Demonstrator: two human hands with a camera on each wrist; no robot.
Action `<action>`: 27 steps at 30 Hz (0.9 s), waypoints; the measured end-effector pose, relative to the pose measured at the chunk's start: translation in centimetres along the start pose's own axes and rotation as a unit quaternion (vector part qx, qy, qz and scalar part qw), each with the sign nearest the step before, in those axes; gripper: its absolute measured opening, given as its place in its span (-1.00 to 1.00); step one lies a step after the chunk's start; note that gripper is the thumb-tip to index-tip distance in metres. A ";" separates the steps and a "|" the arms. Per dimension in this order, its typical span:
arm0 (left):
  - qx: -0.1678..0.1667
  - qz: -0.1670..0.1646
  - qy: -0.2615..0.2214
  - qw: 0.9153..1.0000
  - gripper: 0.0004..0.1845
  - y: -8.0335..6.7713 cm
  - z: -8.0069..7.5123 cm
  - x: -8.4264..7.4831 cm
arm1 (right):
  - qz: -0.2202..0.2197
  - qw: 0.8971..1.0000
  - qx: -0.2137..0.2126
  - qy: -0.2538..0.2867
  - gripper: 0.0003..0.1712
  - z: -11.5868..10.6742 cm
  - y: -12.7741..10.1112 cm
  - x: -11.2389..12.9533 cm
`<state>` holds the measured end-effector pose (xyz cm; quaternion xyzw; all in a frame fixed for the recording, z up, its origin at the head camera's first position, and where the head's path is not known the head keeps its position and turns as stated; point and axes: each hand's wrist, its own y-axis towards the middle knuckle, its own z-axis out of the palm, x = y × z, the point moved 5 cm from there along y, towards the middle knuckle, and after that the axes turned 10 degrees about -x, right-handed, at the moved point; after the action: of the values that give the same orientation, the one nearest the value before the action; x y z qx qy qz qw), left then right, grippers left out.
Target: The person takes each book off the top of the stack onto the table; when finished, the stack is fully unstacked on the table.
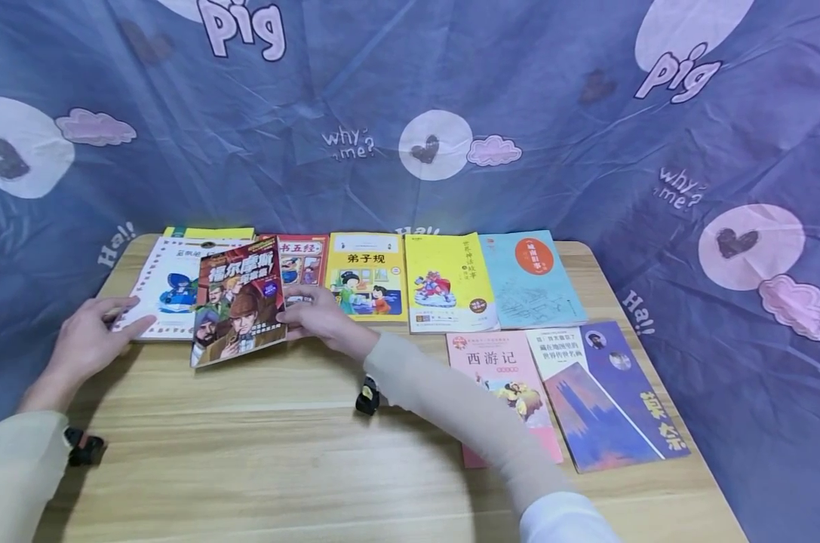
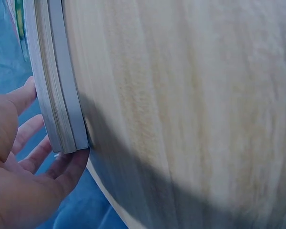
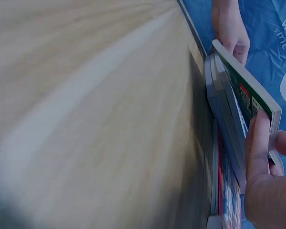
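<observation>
My right hand (image 1: 321, 318) pinches the right edge of a dark comic-style book (image 1: 241, 302) with Chinese lettering and several drawn figures. It is held tilted over the white-covered book (image 1: 168, 275), hiding that cover's right part. In the right wrist view, the tilted book's green back (image 3: 238, 86) shows between my thumb and fingers. My left hand (image 1: 97, 335) grips the left end of the stack that the white book tops, thumb on the cover and fingers along the side. The stack's page edges (image 2: 55, 86) face the left wrist view.
Along the back lie a red book (image 1: 308, 264), a yellow-bordered book (image 1: 369, 279), a yellow book (image 1: 450, 283) and a light blue book (image 1: 535, 283). A pink book (image 1: 477, 452) and a purple painting book (image 1: 613, 407) lie front right. A patterned blue cloth (image 1: 369, 90) surrounds the wooden table (image 1: 281, 452).
</observation>
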<state>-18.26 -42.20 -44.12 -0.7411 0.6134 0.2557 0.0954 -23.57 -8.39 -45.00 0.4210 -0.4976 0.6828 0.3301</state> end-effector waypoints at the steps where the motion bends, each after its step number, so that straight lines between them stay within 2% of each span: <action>1: 0.000 -0.003 0.001 1.000 -0.30 0.0 0.0 0.0 | 0.001 1.000 0.001 0.000 -0.40 -0.3 -0.3 0.0; 12: 0.000 -0.020 0.006 1.000 -0.32 0.0 -0.3 -0.1 | 0.003 1.000 0.003 -0.017 -0.34 -3.9 -3.7 0.5; 27: -0.002 -0.018 -0.003 1.000 -0.33 -0.1 0.0 0.0 | 0.006 0.999 0.008 -0.048 -0.34 -11.6 -10.1 -0.7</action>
<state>-18.13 -42.14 -44.09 -0.7516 0.5990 0.2573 0.1009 -17.36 5.62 -43.32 0.4532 -0.5100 0.6673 0.2987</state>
